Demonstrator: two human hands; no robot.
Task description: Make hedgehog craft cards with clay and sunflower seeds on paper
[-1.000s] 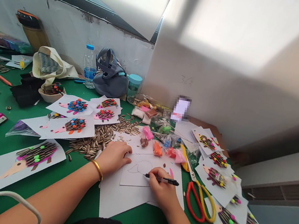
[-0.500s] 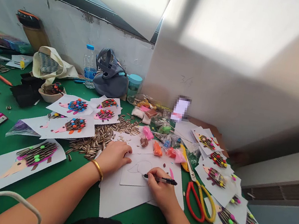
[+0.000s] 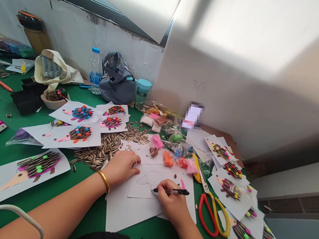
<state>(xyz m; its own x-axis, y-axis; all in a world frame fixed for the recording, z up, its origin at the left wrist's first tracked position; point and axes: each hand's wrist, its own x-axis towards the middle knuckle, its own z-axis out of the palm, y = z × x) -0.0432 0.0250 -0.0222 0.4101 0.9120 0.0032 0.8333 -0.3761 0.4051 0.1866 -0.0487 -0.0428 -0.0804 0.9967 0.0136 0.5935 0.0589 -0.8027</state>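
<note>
A small white sheet of paper with a thin outline drawing on it lies over larger white sheets in front of me. My right hand grips a black pen, its tip touching the lower part of the outline. On the sheet's upper left edge rests my left hand, fingers stretched out and palm down, a gold bangle on the wrist. Beyond that hand spreads a pile of striped sunflower seeds. Bagged lumps of coloured clay, such as an orange one, sit past the paper.
Scissors with red and yellow handles lie right of my right hand. Finished hedgehog pictures flank both sides. Toward the wall stand a water bottle, a grey-blue bag and a phone. A white cable loops at lower left.
The pen has drawn more line, including a short stroke at the bottom of the outline, and its tip sits slightly lower. My left hand stays in place.
</note>
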